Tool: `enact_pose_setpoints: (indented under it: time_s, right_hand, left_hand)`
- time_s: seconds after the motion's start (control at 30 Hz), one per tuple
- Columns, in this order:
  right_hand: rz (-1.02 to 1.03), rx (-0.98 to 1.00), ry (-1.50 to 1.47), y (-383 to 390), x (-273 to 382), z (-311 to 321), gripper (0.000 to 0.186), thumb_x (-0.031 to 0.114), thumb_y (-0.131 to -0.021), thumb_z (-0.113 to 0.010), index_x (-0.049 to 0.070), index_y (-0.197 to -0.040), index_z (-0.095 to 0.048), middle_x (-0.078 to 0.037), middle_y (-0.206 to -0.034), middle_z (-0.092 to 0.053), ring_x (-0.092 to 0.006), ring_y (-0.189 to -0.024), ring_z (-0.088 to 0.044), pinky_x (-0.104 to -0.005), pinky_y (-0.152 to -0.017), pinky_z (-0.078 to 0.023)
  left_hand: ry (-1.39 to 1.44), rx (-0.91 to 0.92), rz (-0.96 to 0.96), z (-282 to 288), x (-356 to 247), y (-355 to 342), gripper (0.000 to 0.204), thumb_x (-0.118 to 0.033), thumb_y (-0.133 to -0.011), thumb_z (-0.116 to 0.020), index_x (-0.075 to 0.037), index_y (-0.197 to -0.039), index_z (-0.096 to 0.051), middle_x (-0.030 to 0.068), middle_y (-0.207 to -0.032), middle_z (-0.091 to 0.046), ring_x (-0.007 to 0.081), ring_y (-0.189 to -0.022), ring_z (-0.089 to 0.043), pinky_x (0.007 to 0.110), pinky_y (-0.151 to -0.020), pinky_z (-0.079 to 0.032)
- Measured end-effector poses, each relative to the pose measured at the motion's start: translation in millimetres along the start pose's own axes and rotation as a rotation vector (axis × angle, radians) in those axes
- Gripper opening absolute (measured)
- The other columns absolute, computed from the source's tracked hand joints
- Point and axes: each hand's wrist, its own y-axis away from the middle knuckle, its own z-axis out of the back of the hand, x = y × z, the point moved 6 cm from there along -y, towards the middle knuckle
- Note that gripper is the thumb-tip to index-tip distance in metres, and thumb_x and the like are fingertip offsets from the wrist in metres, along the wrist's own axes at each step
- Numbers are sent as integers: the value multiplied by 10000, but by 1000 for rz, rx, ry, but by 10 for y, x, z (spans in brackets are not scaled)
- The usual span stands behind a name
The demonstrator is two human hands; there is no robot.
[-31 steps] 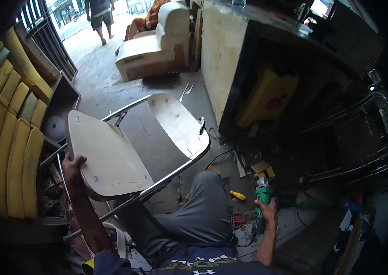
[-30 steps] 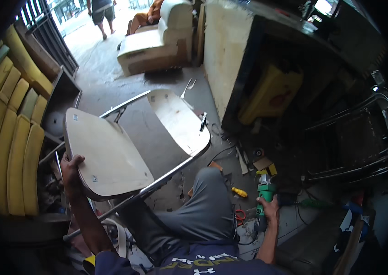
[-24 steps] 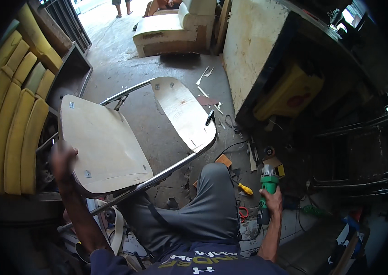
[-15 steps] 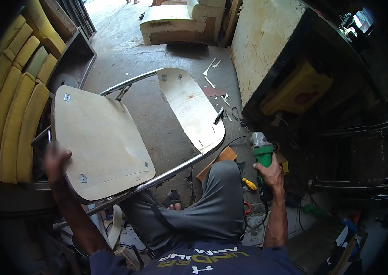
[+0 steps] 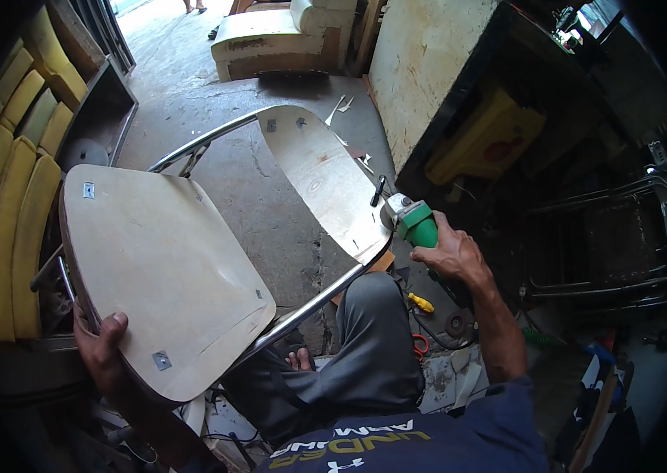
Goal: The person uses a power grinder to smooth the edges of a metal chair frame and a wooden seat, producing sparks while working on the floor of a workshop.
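A chair with a chrome tube frame (image 5: 313,303) lies tilted across my lap and the floor. Its large pale plywood panel (image 5: 168,272) is on the left, with metal fixings at its corners. My left hand (image 5: 102,347) grips that panel's left edge, thumb on top and fingers hidden beneath. A narrower plywood panel (image 5: 313,177) spans the frame's far right end. My right hand (image 5: 458,256) is wrapped round a green angle grinder (image 5: 420,226). The grinder's head is right at the narrow panel's edge; whether it touches, I cannot tell. A black pen-like thing (image 5: 379,191) lies on that panel.
A yellow-handled screwdriver (image 5: 422,303), red-handled scissors (image 5: 420,345) and a round disc (image 5: 455,325) lie by my right knee. Yellow cushions (image 5: 22,236) are stacked at left. A worn cabinet (image 5: 428,79) stands at right, a dark metal frame (image 5: 601,236) beyond it. An unfinished sofa (image 5: 278,43) stands at the back.
My right hand has brought the grinder leftward and up to the narrow panel's edge. My left hand has shifted lower along the large panel's edge, and the chair has tilted somewhat.
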Motion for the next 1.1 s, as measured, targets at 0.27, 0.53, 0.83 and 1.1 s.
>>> enact_pose_setpoints:
  time_s: [0.27, 0.53, 0.83, 1.1]
  right_hand:
    - [-4, -9, 111, -74, 208, 63, 879, 476, -749, -745, 22, -1429, -423, -334, -1093, -702, -488, -1061, -686, -527, -946, -536]
    - [-7, -8, 195, -57, 418, 28, 772, 444, -764, -695, 25, -1364, -447, -321, -1105, -703, -470, -1072, -689, -529, -962, -529]
    - [-14, -10, 175, -64, 390, -41, 732, 437, -773, -673, 43, -1342, -438, -321, -1100, -703, -485, -1073, -685, -559, -969, -512]
    - [-37, -3, 156, -75, 319, -97, 816, 445, -755, -678, 40, -1407, -401, -328, -1123, -699, -496, -1087, -677, -579, -970, -498]
  left_hand:
    - [-29, -141, 9, -114, -159, 452, 808, -258, -659, -717, 50, -1383, -529, 183, -1182, -653, 282, -1110, -624, 383, -1051, -442]
    - [26, -162, 39, -193, -165, 546, 844, -230, -651, -708, 62, -1411, -485, 218, -1231, -595, 304, -1151, -587, 432, -1081, -414]
    - [68, -154, 0, -185, -140, 563, 875, -227, -642, -716, 66, -1427, -464, 215, -1255, -572, 314, -1181, -563, 441, -1094, -396]
    - [9, -168, 0, -179, -163, 577, 869, -252, -633, -716, 67, -1408, -488, 205, -1208, -605, 306, -1131, -595, 435, -1070, -422]
